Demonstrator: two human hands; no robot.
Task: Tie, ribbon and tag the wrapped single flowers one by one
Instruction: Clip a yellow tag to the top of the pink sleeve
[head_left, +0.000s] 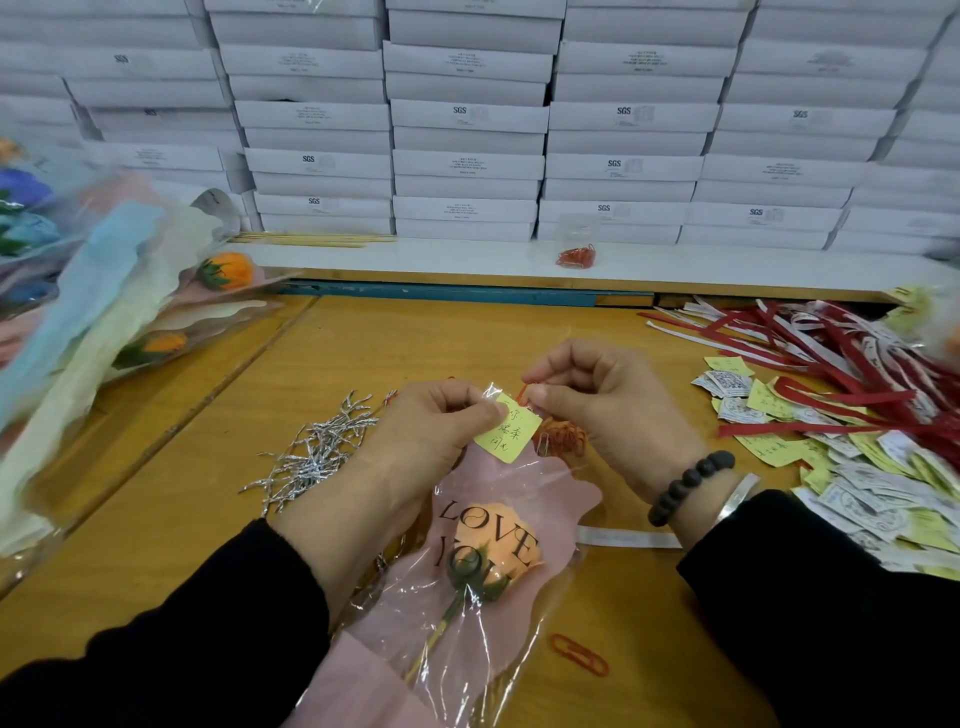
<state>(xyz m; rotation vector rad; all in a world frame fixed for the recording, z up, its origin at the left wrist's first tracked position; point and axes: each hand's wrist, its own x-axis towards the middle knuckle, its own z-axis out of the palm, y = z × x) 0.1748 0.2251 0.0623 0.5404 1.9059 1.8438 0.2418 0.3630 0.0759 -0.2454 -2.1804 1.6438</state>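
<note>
The wrapped flower, an orange bloom in a pink and clear sleeve printed "LOVE YOU", is lying on the wooden desk directly in front of the person, stem end pointing toward the camera. The left hand is holding a yellow handwritten tag against the top edge of the sleeve; its grip is pinching the tag and cellophane between thumb and curled fingers. The right hand is working just beside it, its grip pinching a red paper clip at the tag's upper corner. A dark bead bracelet and a silver bangle are sitting on the right wrist.

A small heap of red paper clips is lying under the hands, and one loose red clip is resting near the sleeve's right side. Silver twist ties are scattered left of the hands. Red ribbons and a spread of yellow and white tags are lying on the right. More wrapped flowers are piled at the left. White boxes are stacked along the back.
</note>
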